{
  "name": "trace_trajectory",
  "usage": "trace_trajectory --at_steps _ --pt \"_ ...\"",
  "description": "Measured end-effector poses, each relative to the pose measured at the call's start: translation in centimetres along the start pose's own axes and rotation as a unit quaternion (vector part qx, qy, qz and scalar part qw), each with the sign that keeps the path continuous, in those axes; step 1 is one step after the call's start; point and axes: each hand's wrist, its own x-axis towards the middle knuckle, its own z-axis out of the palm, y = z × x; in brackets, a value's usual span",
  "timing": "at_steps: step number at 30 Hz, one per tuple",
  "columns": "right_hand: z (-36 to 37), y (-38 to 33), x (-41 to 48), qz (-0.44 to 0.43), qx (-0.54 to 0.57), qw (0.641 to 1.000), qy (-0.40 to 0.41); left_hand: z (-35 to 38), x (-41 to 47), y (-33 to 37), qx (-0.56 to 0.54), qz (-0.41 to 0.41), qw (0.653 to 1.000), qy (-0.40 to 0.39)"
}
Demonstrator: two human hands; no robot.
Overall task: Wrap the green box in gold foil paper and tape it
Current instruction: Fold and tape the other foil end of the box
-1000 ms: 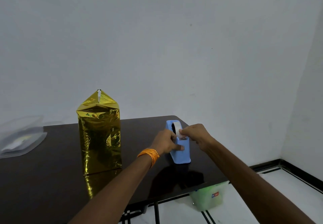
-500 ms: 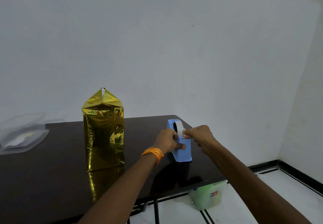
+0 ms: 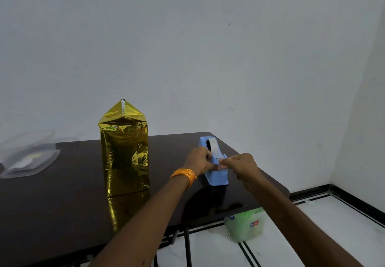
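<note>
wrapped box on table, tape dispenser to its right, container at left

Centre left, the gold foil is glossy, crinkled and mirror-bright. The dark table is polished and reflects it. The blue tape dispenser at centre looks like smooth plastic, and the container at far left like translucent plastic.

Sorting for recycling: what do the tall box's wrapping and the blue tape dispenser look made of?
Wrapping: probably thin metallic foil or metallised film, mirror-glossy gold, with sharp creases and bright glints. Tape dispenser: apparently moulded plastic, smooth matte pale blue with rounded edges; a painted body cannot be ruled out.
</note>
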Motion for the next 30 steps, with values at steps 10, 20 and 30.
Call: trace_trajectory --at_steps 10,20,30 --pt "-1.2 0.8 -0.2 -0.031 -0.231 0.972 -0.015 0.2 0.0 -0.2 0.015 0.009 1.000 -0.005" --pt "-1.2 -3.4 -0.9 -0.165 -0.146 0.975 0.016 -5.5 -1.5 1.1 0.064 0.068 0.993 0.077" --pt "7.4 -9.8 -0.4 -0.261 0.025 0.958 -0.114 -21.5 -5.1 2.0 -0.026 0.132 0.951 0.277"
